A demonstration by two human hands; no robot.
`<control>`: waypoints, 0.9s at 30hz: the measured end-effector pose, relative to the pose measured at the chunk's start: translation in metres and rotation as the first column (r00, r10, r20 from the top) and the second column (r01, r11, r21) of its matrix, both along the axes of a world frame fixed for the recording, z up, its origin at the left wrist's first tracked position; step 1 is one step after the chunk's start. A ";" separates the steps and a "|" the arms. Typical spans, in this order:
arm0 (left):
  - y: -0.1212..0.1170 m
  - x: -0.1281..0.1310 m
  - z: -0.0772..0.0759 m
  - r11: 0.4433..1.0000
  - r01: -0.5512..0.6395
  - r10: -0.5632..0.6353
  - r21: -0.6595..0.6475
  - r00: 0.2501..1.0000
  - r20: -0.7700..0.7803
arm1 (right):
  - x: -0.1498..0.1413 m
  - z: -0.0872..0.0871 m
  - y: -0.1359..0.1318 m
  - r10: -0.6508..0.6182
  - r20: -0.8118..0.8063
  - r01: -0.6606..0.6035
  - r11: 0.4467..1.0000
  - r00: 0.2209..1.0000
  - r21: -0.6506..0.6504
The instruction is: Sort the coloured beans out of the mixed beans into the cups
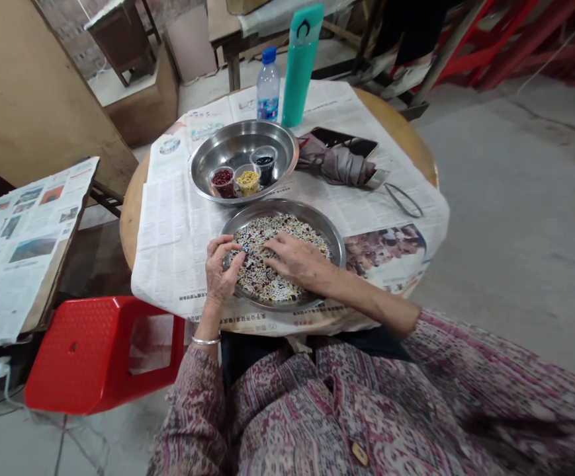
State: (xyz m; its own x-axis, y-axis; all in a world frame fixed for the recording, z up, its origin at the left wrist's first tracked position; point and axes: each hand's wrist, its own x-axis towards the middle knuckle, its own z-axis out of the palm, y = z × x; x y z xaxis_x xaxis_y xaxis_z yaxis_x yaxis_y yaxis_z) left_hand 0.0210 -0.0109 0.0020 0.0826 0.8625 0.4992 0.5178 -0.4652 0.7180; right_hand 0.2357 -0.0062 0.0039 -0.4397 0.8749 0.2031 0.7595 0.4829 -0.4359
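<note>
Steel basin (227,147) blocks way beyond tray (335,243); room at left, over newspaper (165,235).

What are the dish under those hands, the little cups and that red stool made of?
Dish: shiny grey metal, probably steel; its rim gleams.
Little cups: likely smooth plastic; their sides are see-through.
Red stool: probably plastic, glossy, evenly coloured.

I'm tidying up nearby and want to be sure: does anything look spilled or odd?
Nothing stands out. The mixed multicoloured grains lie within the round metal tray; three clear plastic cups sit inside the round silver metal basin.
</note>
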 end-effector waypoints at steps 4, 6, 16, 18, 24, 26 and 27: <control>-0.001 0.000 0.001 1.000 -0.007 0.007 -0.006 1.000 -0.010 | -0.028 0.008 -0.024 0.253 -0.081 -0.256 0.966 0.964 -0.027; -0.001 0.000 0.001 1.000 -0.002 0.002 -0.007 1.000 0.008 | -0.035 0.008 -0.027 0.356 -0.080 -0.356 0.935 0.931 0.016; 0.003 -0.001 -0.007 0.999 0.035 -0.037 0.019 0.997 0.066 | 0.023 0.012 0.024 0.011 0.236 -0.049 0.987 0.972 0.155; 0.003 -0.001 -0.007 0.999 0.038 -0.040 0.019 0.997 0.070 | 0.038 0.017 0.018 -0.020 0.251 -0.012 0.992 0.968 0.128; 0.002 0.000 -0.007 0.999 0.046 -0.048 0.028 0.995 0.083 | 0.045 0.013 -0.014 0.111 0.200 -0.097 0.992 0.973 -0.078; 0.002 0.000 -0.007 0.998 0.047 -0.050 0.029 0.995 0.083 | 0.029 0.005 -0.016 0.137 0.105 -0.125 0.986 0.985 -0.109; 0.002 0.000 -0.007 0.998 0.048 -0.050 0.030 0.995 0.082 | 0.019 0.002 -0.015 0.155 0.045 -0.149 0.983 0.987 -0.111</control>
State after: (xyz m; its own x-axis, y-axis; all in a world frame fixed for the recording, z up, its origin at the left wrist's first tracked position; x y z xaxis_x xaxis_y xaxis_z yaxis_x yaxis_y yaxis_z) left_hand 0.0210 -0.0087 -0.0052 0.0819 0.8442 0.5298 0.4335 -0.5088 0.7438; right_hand 0.2551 -0.0211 0.0059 -0.5768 0.8125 0.0846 0.7041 0.5471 -0.4527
